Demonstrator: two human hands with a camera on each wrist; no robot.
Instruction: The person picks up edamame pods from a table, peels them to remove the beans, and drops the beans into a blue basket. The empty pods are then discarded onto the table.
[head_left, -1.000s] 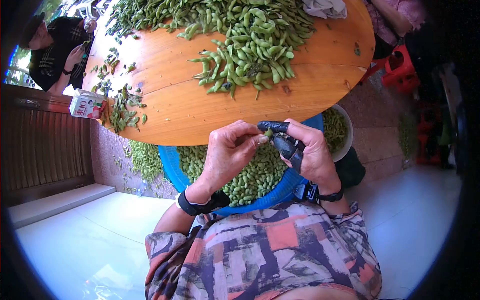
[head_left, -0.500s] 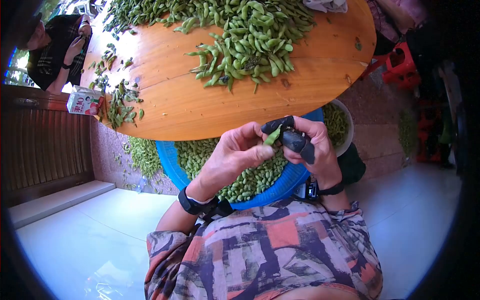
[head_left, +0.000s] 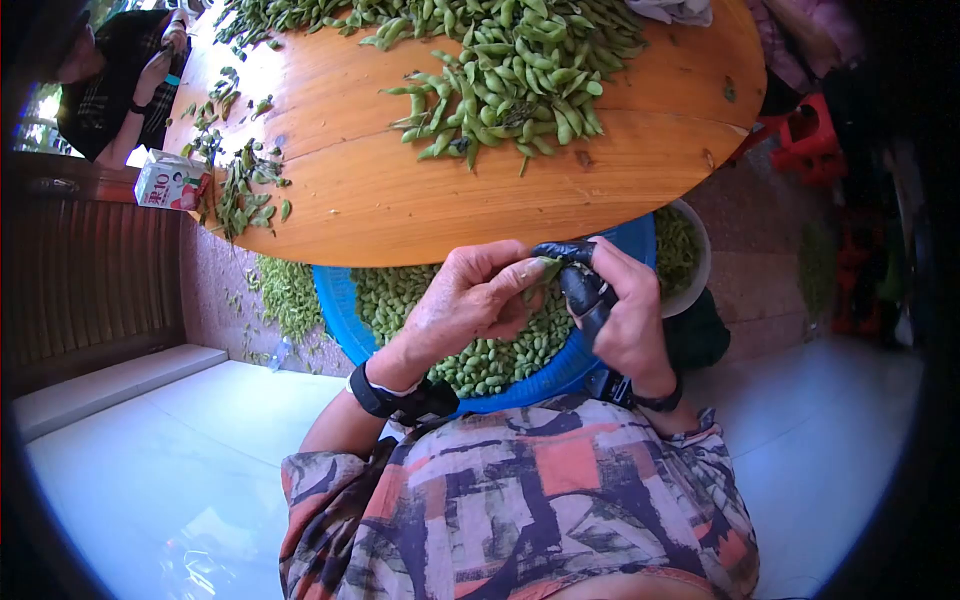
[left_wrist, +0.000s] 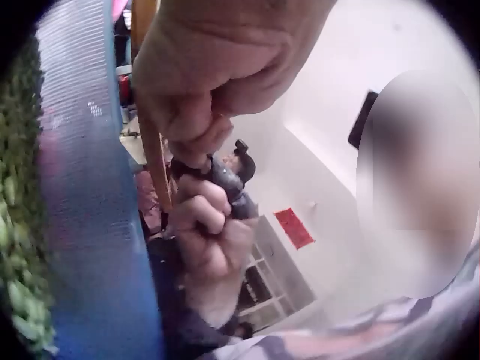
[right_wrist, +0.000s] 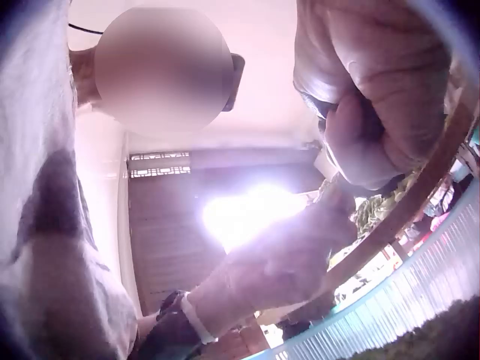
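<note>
In the head view my left hand (head_left: pixel 470 295) and right hand (head_left: pixel 628 310) meet over the blue basket (head_left: pixel 335 315), which holds many shelled green soybeans (head_left: pixel 480 365). Between the fingertips is a green soybean pod (head_left: pixel 549 268), largely covered by the fingers. The left thumb and fingers pinch it from one side. On the other side the right thumb and index finger, both in black finger covers (head_left: pixel 580 290), grip it. Both wrist views show the hands meeting too, but the pod is hidden there.
A heap of unshelled pods (head_left: pixel 520 80) lies on the wooden table (head_left: pixel 350 210), with scattered pods and a drink carton (head_left: pixel 170 183) at its left. A white bowl (head_left: pixel 695 260) stands right of the basket. Husks (head_left: pixel 288 300) lie on the floor. Another person (head_left: pixel 120 85) sits at far left.
Half a second ago a pod showed plainly between the hands; now the left thumb covers most of it and the hands are closer together. A second ago only a small green piece showed.
</note>
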